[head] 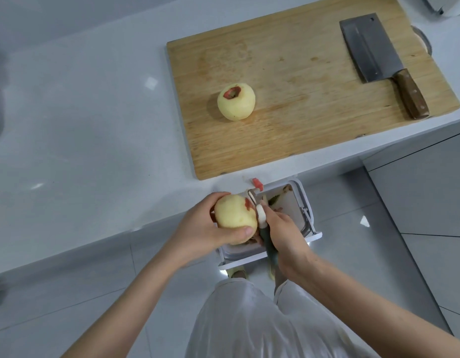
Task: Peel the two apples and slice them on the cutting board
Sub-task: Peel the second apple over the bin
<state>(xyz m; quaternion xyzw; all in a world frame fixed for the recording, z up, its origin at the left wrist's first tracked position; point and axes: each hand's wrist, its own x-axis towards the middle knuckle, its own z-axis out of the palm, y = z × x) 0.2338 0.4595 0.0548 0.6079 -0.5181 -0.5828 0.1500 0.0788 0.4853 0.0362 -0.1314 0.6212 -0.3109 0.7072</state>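
Your left hand (205, 228) curls its fingers (245, 231) round the nearly peeled apple (235, 215), just past the worktop's (94, 125) front edge, above the white bin (305, 202). Your right hand (285, 233) grips the peeler (262, 220), with its blade at the apple's last red skin. The other peeled apple (236, 102) sits on the cutting board (301, 99), well apart from the cleaver (373, 52).

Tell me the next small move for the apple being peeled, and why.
Probably one more short stroke: draw the peeler in the right hand across the red skin patch on the apple that the left hand holds. The rest of that apple looks bare, and the blade sits beside the patch, above the bin.
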